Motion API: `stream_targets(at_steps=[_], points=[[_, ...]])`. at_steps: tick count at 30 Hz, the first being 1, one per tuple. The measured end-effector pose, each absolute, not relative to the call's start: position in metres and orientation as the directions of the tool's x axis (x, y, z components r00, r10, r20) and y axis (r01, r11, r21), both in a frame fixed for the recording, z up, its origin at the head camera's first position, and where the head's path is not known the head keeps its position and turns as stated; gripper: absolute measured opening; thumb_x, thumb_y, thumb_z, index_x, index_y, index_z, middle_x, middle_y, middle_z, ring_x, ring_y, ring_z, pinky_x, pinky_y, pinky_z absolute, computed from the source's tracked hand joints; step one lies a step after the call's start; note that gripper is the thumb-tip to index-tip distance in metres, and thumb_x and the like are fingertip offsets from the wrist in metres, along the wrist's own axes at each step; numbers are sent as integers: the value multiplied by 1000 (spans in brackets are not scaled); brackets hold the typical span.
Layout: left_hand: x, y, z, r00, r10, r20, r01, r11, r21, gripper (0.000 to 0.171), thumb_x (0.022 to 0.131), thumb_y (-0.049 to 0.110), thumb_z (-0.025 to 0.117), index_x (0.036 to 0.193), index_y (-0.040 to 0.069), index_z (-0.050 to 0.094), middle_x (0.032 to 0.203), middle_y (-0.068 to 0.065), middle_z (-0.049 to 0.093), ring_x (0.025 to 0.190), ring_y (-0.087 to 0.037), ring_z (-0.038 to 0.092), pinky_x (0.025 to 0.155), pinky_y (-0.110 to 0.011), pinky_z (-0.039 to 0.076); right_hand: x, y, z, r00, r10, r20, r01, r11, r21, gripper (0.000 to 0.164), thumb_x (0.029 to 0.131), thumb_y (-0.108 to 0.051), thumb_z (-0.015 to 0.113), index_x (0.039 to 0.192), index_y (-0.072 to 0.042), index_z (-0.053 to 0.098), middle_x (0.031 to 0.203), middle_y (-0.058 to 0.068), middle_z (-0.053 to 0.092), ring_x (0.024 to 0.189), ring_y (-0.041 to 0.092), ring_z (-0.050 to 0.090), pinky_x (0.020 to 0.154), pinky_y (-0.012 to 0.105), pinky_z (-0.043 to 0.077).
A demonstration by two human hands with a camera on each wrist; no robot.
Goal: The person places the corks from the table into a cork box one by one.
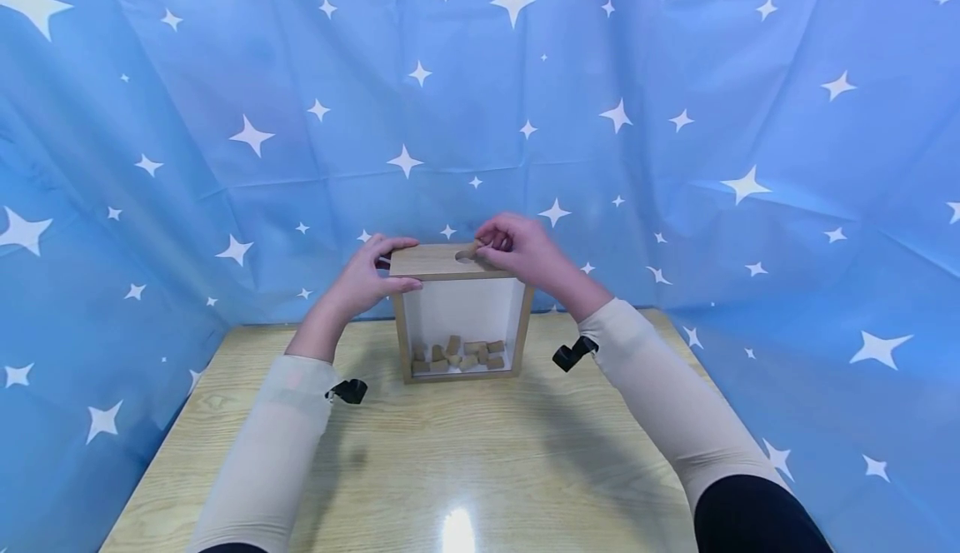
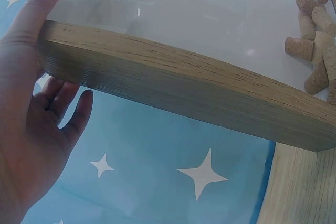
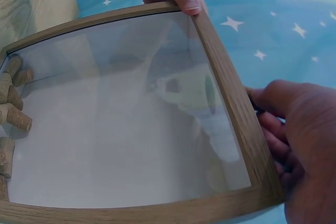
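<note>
A wooden box frame [image 1: 462, 376] with a clear front stands upright on the table, several corks [image 1: 468, 361] lying along its bottom. My left hand [image 1: 366, 278] grips its upper left corner, thumb at the front and fingers over the top and back. In the left wrist view, the left thumb [image 2: 37, 9] lies against the front edge. My right hand [image 1: 525, 249] is at the round hole in the box top, pinching a cork [image 1: 471, 248] at the hole's rim. From the right wrist, the curled right fingers [image 3: 275, 129] partly hide that cork.
A pale wood-grain table [image 1: 480, 461] carries the box near its back edge. Behind and at both sides hangs a blue curtain [image 1: 465, 120] with white stars. Black straps [image 1: 573, 353] stick out from the wrists.
</note>
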State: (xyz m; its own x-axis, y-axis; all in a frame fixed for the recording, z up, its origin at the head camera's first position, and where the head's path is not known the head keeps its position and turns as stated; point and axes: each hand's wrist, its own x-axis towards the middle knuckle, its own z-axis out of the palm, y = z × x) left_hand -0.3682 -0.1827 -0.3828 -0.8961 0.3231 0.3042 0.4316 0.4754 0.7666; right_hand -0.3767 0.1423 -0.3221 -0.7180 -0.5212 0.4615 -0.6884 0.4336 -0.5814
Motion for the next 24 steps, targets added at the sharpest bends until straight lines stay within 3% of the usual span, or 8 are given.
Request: stream_targets(at_steps=[8, 17, 24], points=[[-367, -181, -383, -901, 316, 298, 423, 479, 769, 72, 95, 32, 92, 159, 25, 61, 133, -6, 54, 123, -33, 54, 101, -56, 50, -380, 137, -323, -690, -568, 449, -717, 452, -531, 20, 102, -5, 80, 122, -4, 79, 107, 7, 71, 92, 21, 68, 82, 36, 59], [-369, -181, -384, -897, 323, 301, 429, 475, 768, 74, 92, 43, 93, 158, 28, 61, 134, -5, 54, 124, -32, 54, 103, -56, 50, -378, 136, -322, -685, -580, 441, -724, 472, -504, 23, 104, -4, 76, 126, -1, 78, 107, 7, 71, 93, 21, 69, 83, 38, 61], [-367, -181, -383, -895, 326, 304, 434, 478, 764, 77, 92, 47, 92, 159, 27, 61, 133, -6, 53, 123, -32, 54, 103, -56, 50, -375, 147, -325, -664, -524, 533, -746, 425, -512, 15, 103, -2, 76, 117, 0, 79, 105, 8, 71, 92, 21, 66, 80, 34, 58]])
